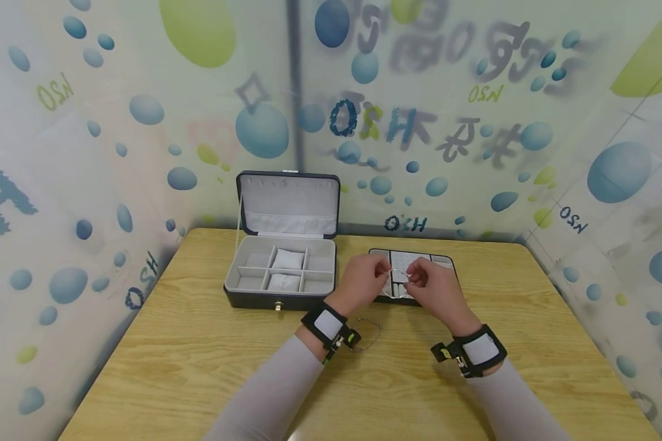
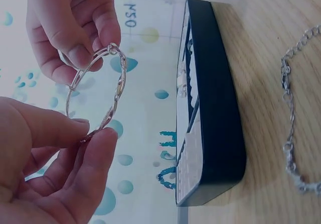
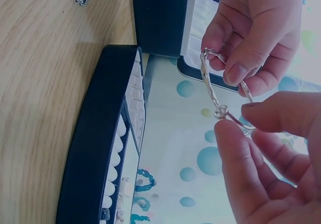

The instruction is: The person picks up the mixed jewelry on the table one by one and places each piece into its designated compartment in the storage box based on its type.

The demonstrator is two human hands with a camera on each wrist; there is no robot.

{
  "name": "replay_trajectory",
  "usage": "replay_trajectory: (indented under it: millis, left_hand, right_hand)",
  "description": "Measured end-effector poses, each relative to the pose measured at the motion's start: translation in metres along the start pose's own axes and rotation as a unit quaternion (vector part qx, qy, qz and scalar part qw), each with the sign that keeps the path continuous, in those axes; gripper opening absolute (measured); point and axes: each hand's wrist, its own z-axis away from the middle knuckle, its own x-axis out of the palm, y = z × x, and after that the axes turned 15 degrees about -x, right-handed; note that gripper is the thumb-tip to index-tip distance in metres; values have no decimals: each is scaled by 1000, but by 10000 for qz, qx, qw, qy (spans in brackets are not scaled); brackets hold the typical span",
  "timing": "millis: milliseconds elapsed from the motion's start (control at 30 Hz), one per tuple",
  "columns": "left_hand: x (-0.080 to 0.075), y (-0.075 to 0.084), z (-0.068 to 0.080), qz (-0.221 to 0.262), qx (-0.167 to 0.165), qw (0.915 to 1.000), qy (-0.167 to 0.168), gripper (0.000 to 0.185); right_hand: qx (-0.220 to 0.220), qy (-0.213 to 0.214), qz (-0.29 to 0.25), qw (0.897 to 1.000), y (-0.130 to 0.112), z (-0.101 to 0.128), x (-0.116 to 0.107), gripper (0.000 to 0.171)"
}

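A silver twisted bangle (image 2: 120, 86) is held in the air by both hands, over the dark-edged jewelry tray (image 1: 383, 252). My left hand (image 1: 361, 282) pinches one side of it between thumb and fingertips. On the opposite side my right hand (image 1: 438, 291) pinches it near a small coiled knot, which shows in the right wrist view. The bangle's thin plain section runs between the right thumb and fingers. Beneath the left wrist, a silver chain bracelet (image 1: 376, 338) lies on the wooden table.
Left of the hands stands a black jewelry box (image 1: 243, 300) with its lid (image 1: 288, 199) raised. Two of its compartments hold white cushions (image 1: 289, 260). The tray has white ring rolls (image 3: 111, 174) and small jewelry pieces. Patterned walls (image 1: 265, 131) rise behind the table (image 1: 198, 367).
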Motion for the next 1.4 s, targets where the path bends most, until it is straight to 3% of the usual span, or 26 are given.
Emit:
replay_trajectory:
  millis: [200,400,633,833,1100,1400]
  left_hand:
    - [-5,-4,-1,-63,45,10000,28,8]
    - [-15,-10,-1,44,-169,9998,-119,8]
    - [-27,-19,-6,-128,-223,9997,30,8]
    - [-43,-31,-9,-195,-459,9984,267,6]
    - [-69,-46,-11,-2,-793,9961,383,8]
    - [-94,-62,-10,163,-1217,9924,-20,11]
  right_hand:
    - [-59,123,-223,9997,0,-1,5,17]
    - [-143,209,-531,9983,-3,0,8,21]
    - [-247,338,-696,9967,-3,1,12,22]
    - [-217,402,-763,9960,-5,4,29,20]
    - [-345,428,-676,9962,-26,3,53,25]
    - [-682,560,-968,9914,-40,1,71,29]
